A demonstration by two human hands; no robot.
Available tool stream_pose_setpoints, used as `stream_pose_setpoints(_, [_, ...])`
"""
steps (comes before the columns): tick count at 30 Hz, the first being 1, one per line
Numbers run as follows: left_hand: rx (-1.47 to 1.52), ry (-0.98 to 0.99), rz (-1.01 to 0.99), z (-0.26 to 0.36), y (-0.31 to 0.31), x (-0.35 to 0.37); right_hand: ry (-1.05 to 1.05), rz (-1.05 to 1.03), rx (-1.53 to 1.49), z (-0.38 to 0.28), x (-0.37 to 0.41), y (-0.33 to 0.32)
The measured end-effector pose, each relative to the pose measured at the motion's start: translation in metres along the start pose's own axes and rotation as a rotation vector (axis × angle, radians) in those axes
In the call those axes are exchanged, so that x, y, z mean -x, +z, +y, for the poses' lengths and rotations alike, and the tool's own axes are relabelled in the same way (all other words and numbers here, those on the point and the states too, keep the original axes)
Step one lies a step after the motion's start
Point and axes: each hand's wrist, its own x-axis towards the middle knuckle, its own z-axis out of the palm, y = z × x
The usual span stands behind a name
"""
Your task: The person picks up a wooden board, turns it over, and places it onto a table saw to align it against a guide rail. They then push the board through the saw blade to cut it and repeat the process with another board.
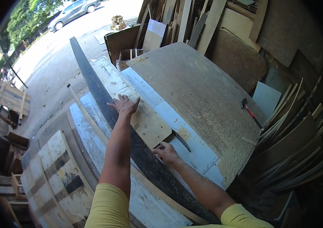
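A pale plywood board (131, 102) lies flat on a table saw top (191, 144). My left hand (124, 105) presses on the board with fingers spread, near its left edge by the long dark fence rail (100, 98). My right hand (166, 152) rests at the board's near end with fingers curled against its edge, close to the dark saw blade (181, 140) that rises from the table. Sawdust covers the table's right side.
A large worn wooden panel (203, 91) lies on the right with a red-handled hammer (251, 113) on it. Stacked boards lean along the right and back. A slatted pallet (53, 167) lies at lower left. A grey car (72, 11) stands on the sunlit road behind.
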Motion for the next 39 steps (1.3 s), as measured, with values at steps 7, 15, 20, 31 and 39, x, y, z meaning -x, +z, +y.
stream_pose_setpoints(7, [0.139,-0.039,0.043,0.058,0.026,0.010,-0.013,-0.097,-0.152,-0.021,-0.002,0.011])
stream_pose_setpoints(15, [0.434,0.025,-0.027,0.047,-0.020,0.010,-0.048,-0.190,-0.192,-0.024,0.044,0.002])
stream_pose_setpoints(20, [0.529,-0.034,0.178,0.002,-0.056,0.043,-0.061,-0.314,-0.152,-0.007,0.142,-0.022])
stream_pose_setpoints(31, [1.651,0.224,0.331,-0.080,-0.025,0.172,0.009,-0.182,-0.105,0.027,0.267,-0.088])
stream_pose_setpoints(39, [1.800,0.462,0.155,-0.049,-0.029,0.403,-0.194,-0.023,0.015,0.006,0.220,-0.086])
